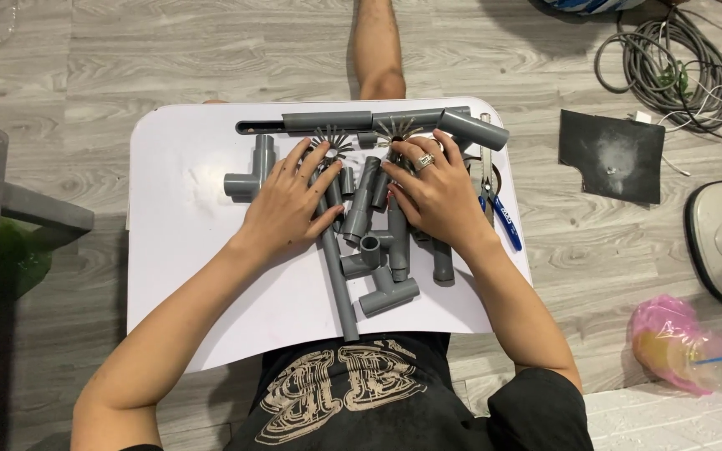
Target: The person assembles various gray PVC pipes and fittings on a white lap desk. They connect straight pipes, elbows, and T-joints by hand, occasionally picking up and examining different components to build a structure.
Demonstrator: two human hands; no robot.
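Grey wood-look flooring is seen under a small white tabletop point(177, 276) laid across a seated person's lap.

Grey pipe pieces and fittings point(369, 250) are heaped at the tabletop's middle, a long pipe point(327, 122) lying along its far edge, a tee fitting point(252, 171) toward its left edge. The left hand point(287, 205) and right hand point(436, 196) are pressed flat on the heap, each grip spread apart, nothing clamped. Sorting seems in hand; one piece would need singling out. A blue-handled tool point(503, 219) lies at the right edge.

Two hands point(290, 205), three tee fittings point(248, 171)
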